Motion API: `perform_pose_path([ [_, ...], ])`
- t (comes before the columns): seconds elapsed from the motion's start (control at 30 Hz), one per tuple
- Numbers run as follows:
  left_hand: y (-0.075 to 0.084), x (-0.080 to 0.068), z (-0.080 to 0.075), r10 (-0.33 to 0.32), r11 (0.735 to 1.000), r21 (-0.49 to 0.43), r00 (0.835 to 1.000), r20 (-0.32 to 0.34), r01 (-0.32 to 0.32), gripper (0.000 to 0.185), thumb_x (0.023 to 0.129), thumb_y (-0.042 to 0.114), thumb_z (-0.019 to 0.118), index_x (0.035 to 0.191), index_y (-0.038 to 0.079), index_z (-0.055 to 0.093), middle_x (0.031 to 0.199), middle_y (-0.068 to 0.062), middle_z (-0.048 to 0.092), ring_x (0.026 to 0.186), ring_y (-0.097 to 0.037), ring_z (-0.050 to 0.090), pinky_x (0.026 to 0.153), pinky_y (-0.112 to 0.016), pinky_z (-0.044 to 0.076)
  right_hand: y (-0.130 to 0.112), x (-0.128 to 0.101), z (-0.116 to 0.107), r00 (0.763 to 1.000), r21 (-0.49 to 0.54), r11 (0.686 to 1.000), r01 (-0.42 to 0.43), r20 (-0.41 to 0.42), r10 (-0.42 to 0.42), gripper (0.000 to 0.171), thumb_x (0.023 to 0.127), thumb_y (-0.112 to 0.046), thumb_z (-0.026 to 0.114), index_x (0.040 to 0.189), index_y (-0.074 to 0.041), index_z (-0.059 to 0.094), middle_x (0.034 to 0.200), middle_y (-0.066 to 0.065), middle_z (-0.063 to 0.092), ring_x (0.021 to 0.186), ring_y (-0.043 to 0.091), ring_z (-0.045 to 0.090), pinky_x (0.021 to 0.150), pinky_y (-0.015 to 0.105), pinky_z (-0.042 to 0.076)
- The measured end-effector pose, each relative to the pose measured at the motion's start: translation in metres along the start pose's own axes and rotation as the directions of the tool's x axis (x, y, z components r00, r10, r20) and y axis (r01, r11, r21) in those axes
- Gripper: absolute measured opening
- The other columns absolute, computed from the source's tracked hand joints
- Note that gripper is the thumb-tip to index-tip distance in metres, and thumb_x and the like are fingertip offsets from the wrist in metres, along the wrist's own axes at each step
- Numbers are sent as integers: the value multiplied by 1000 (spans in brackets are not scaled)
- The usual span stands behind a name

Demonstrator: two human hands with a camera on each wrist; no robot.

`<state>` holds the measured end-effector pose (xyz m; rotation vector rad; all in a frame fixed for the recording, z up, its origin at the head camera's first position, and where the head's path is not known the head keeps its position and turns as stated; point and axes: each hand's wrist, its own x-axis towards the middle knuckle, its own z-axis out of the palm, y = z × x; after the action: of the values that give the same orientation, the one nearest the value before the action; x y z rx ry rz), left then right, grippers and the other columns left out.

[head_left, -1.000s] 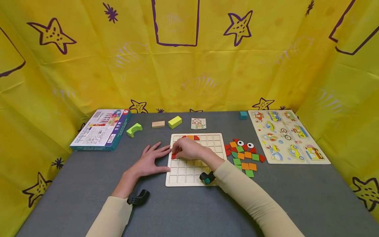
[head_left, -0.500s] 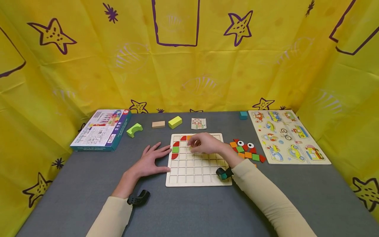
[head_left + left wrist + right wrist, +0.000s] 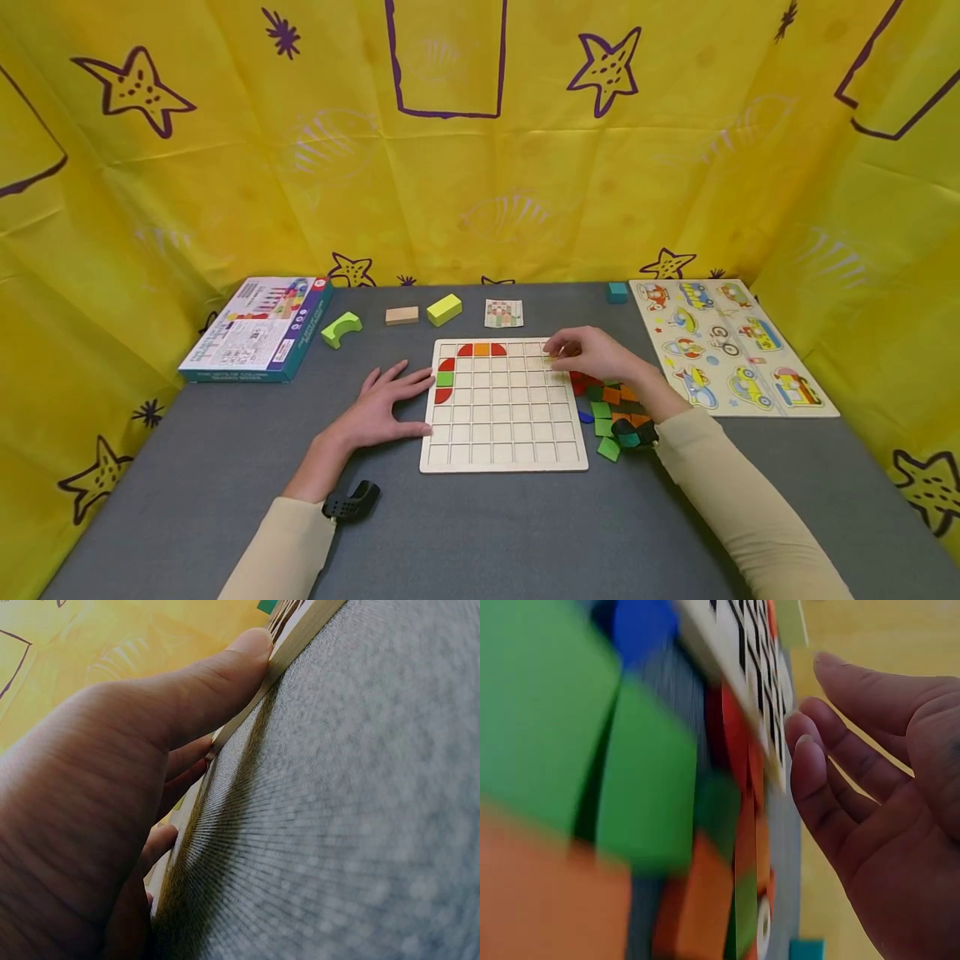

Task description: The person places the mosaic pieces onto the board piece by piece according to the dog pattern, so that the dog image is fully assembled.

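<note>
A pale wooden grid board (image 3: 502, 425) lies flat on the table. Red quarter pieces flank an orange square (image 3: 482, 350) in its top row. Down its left column, a green square (image 3: 445, 379) sits between two more red pieces. My left hand (image 3: 382, 406) lies spread beside the board, thumb (image 3: 251, 646) and fingertips touching its left edge. Over the board's upper right edge hovers my right hand (image 3: 592, 354). Its fingers are loosely bent, with nothing between them in the right wrist view (image 3: 877, 750). Below that hand are loose green tiles (image 3: 602, 410) and orange tiles (image 3: 612, 395), partly hidden.
Behind the board lie a small pattern card (image 3: 503, 313), a yellow block (image 3: 444, 310), a plain wooden block (image 3: 402, 316) and a green arch block (image 3: 341, 329). A game box (image 3: 255, 329) stands left. A vehicle puzzle board (image 3: 727, 350) and blue cube (image 3: 617, 292) are right.
My right hand has moved right, from the board's left column across to its right edge near the loose tiles. The pieces on the board are uncovered. The left hand stays in place.
</note>
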<state>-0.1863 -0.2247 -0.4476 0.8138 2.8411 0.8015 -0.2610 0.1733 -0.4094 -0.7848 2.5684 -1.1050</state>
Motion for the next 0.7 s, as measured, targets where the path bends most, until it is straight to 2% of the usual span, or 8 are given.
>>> perform_pose_path([
  [0.27, 0, 0, 0, -1, 1000, 14, 1000, -4, 2, 85, 83, 56, 78, 151, 13, 50, 158, -3, 41, 150, -42, 16, 112, -69, 0, 21, -21, -21, 995, -7, 995, -96, -32, 96, 25, 93, -11, 74, 116, -3, 71, 104, 7, 70, 90, 23, 63, 79, 38, 52],
  [0.6, -1, 0, 1, -4, 1000, 19, 1000, 2, 4, 86, 83, 58, 77, 152, 15, 49, 159, -1, 39, 150, -41, 15, 113, -68, -1, 41, -32, -32, 993, -69, 991, -116, -38, 113, 24, 93, -11, 74, 116, -3, 72, 105, 8, 70, 90, 24, 61, 83, 41, 50],
  [0.7, -2, 0, 1, -7, 1000, 15, 1000, 5, 7, 86, 83, 58, 77, 152, 16, 48, 160, 0, 38, 151, -40, 14, 114, -67, -2, 43, -35, -36, 990, -71, 988, -140, -35, 138, 23, 94, -10, 73, 116, -3, 71, 106, 9, 70, 89, 24, 60, 79, 40, 51],
])
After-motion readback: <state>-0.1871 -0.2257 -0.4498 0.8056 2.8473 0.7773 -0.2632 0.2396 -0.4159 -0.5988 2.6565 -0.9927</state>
